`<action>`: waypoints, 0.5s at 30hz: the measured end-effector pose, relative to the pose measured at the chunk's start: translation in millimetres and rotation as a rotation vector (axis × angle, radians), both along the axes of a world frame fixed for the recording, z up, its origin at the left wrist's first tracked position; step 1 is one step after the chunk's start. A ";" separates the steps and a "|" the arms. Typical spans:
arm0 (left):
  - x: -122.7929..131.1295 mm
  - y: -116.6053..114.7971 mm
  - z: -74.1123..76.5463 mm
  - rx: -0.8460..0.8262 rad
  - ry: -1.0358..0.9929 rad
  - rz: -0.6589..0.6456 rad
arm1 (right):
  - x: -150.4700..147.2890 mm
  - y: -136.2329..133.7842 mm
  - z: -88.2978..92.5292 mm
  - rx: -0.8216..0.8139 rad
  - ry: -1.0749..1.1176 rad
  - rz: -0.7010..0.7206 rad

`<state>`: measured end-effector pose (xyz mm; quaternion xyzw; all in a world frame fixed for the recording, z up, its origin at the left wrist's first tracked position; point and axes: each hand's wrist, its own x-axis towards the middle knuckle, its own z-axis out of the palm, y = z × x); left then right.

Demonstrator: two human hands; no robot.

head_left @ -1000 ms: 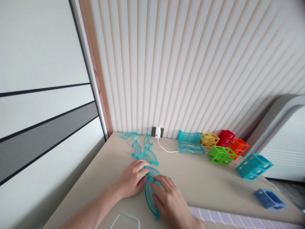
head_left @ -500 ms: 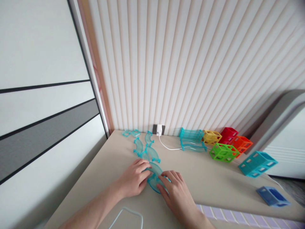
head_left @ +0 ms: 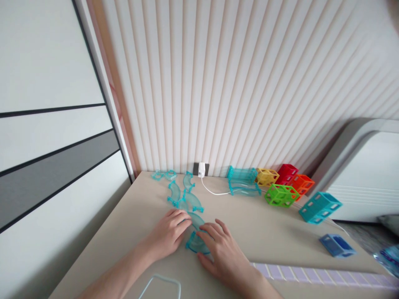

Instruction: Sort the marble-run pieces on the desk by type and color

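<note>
Far left on the worktop [head_left: 124, 241], by the wall: two small teal pieces [head_left: 170, 175]. Your left hand [head_left: 171, 233] curls its fingertips at the upper curved piece [head_left: 196, 222]; can't tell whether it grips. That piece lies between your hands, the lower curved piece [head_left: 197, 246] just below. Your right hand [head_left: 220, 247] hovers or rests over the lower one, fingers spread; grip unclear. Farther right: stacked teal tracks [head_left: 245, 176], yellow block [head_left: 267, 177], green block [head_left: 282, 195], blue block [head_left: 342, 251].
</note>
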<state>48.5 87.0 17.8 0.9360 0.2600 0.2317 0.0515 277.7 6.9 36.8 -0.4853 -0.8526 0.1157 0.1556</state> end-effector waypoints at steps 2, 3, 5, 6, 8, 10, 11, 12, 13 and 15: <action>-0.3 0.8 -1.0 -0.001 0.008 0.016 | 4.1 0.4 4.5 -0.026 -0.005 0.045; -0.5 1.0 -1.5 0.000 0.012 0.025 | 6.1 0.7 7.0 -0.037 -0.006 0.065; -0.7 1.2 -2.7 0.000 0.021 0.042 | 9.3 1.4 12.2 -0.052 -0.004 0.093; -0.7 1.2 -3.3 0.001 0.024 0.049 | 10.5 2.0 14.7 -0.053 0.001 0.105; -0.2 1.1 -4.2 0.008 0.031 0.059 | 11.8 3.5 18.9 -0.050 0.011 0.127; 0.8 1.1 -4.7 0.022 0.043 0.062 | 12.4 4.9 21.3 -0.047 0.018 0.147; 1.4 1.0 -4.9 0.032 0.048 0.061 | 12.6 5.5 21.7 -0.045 0.018 0.153; 1.9 0.9 -4.9 0.041 0.053 0.061 | 12.9 6.0 21.8 -0.044 0.017 0.158; 2.4 0.8 -4.8 0.049 0.056 0.061 | 13.2 6.2 21.5 -0.043 0.013 0.161; 3.0 0.4 -4.3 0.058 0.063 0.064 | 14.1 6.2 20.5 -0.041 0.003 0.165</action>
